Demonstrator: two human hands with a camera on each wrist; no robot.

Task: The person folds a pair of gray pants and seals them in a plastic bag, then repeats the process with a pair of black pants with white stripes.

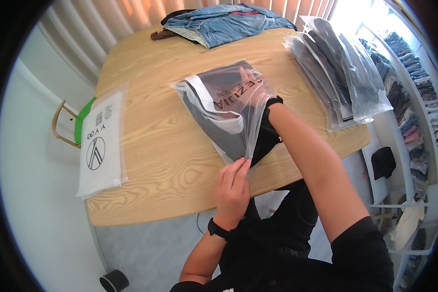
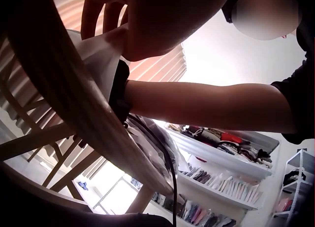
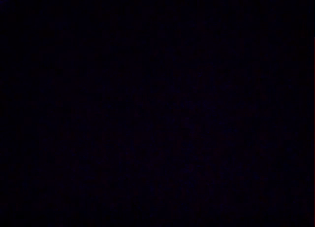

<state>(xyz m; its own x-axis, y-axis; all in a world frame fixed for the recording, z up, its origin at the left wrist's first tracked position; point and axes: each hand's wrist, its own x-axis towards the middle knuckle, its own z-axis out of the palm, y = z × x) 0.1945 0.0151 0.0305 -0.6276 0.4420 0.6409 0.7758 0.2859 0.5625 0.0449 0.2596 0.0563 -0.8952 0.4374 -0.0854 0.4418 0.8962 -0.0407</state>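
A clear plastic garment bag (image 1: 243,90) with dark lettering lies slanted on the wooden table (image 1: 155,155). Inside it is a folded dark grey garment (image 1: 224,138) with a white band (image 1: 207,100). My right hand (image 1: 253,91) reaches inside the bag up to the wrist, fingers extended over the garment, the film covering them. At the near corner my left hand (image 1: 232,190) pinches the bag's edge between thumb and fingers. The left wrist view shows that hand (image 2: 157,22) from below, with film stretched from its fingers. Black cloth (image 1: 265,141) shows beneath my right wrist. The right wrist view is black.
A white printed bag (image 1: 102,146) lies at the table's left edge. Several bagged dark garments (image 1: 331,73) are stacked at the right. Blue denim clothing (image 1: 233,24) lies at the far edge. Shelves of packed clothes (image 1: 411,112) stand right of the table, a green chair (image 1: 82,119) left.
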